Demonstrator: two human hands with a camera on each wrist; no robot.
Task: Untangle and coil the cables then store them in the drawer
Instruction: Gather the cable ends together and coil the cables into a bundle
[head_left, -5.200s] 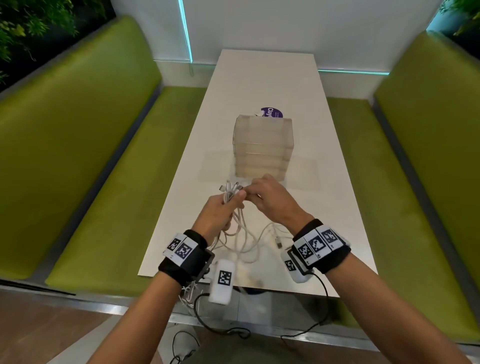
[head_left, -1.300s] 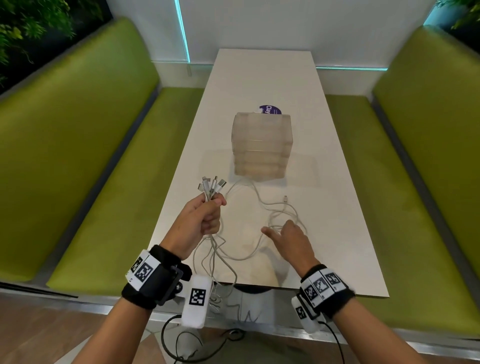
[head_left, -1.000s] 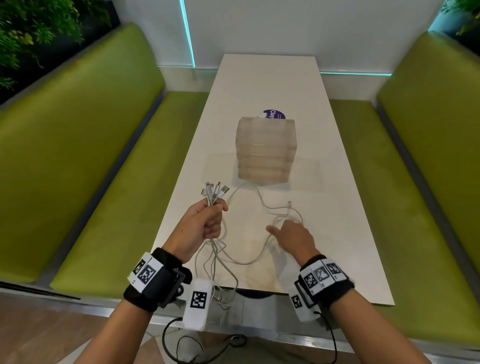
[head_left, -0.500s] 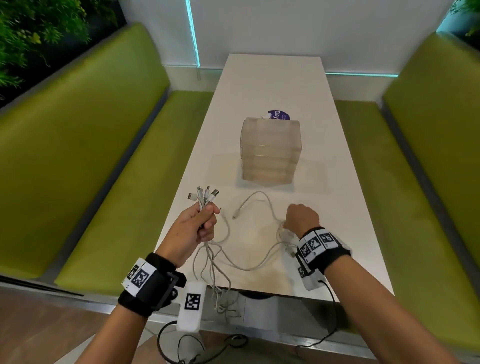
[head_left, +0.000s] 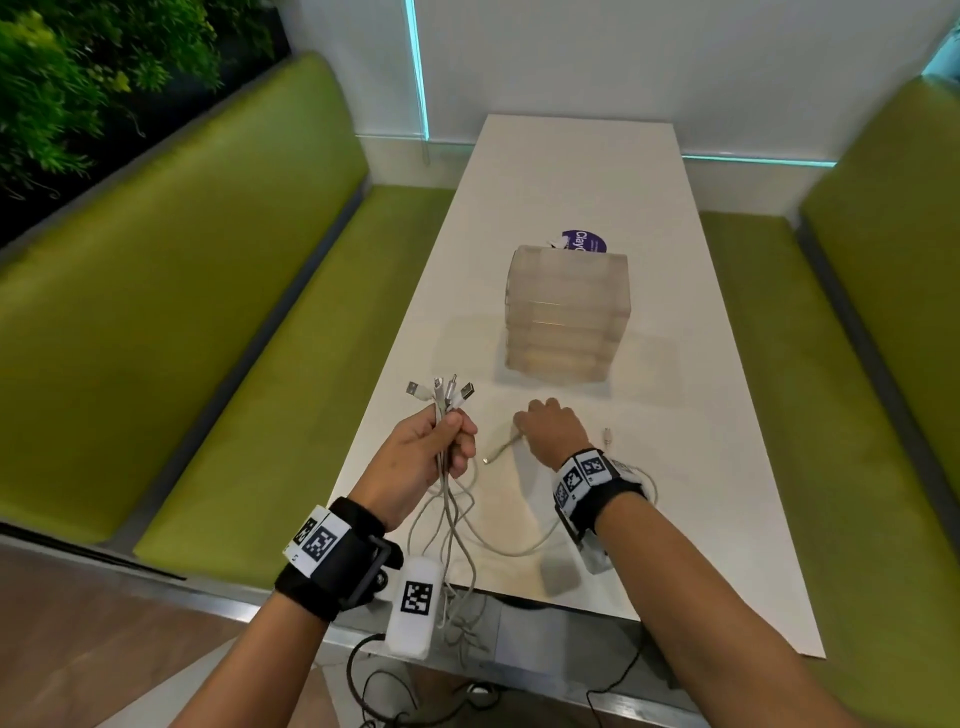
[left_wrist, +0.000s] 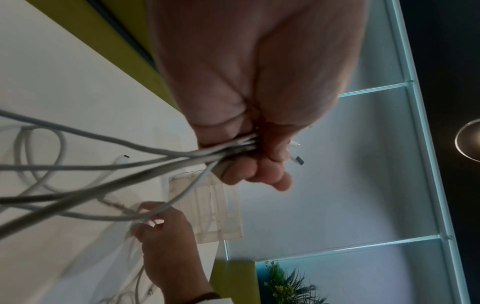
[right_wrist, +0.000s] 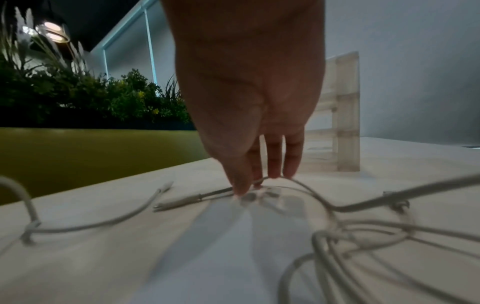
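Both raised left hand (head_left: 423, 457) and lowered right hand (head_left: 551, 431) pinch cables (head_left: 457, 514).

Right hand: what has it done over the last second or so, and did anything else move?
The right hand went from lying open near the table's front edge to reaching forward and left, and now pinches a loose cable end on the tabletop. That end has slid left, toward the left hand. The left hand still grips the bundle of cables, plugs up. The drawer unit stays closed and unmoved.
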